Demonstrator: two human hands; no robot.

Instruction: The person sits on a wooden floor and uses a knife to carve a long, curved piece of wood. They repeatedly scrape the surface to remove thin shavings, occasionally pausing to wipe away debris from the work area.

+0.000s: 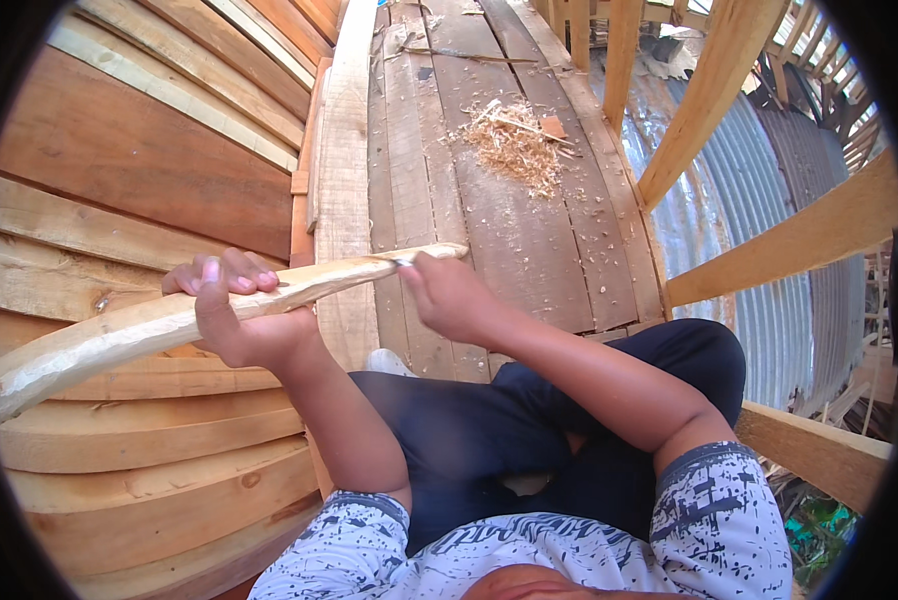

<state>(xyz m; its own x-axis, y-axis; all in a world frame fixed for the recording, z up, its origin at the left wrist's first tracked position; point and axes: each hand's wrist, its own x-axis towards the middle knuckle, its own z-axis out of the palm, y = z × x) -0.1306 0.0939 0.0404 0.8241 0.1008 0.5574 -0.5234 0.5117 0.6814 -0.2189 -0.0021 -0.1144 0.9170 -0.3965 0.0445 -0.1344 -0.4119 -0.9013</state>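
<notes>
One pale pole [149, 328] slants rightward above several boards [154, 432], held mid-length by one left hand [254, 338], its narrow end touching one right hand [451, 297] whose grip I cannot tell, with one shavings pile [519, 150] farther right on the plank floor [519, 260].

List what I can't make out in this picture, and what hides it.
All in the head view:
- Wooden pole, left end: cut off by the dark rim.
- Dark object at the right hand: mostly covered by its fingers, kind unclear.
- Left hand: partly hidden by the pole.
- Wood shavings: too small to count.
</notes>
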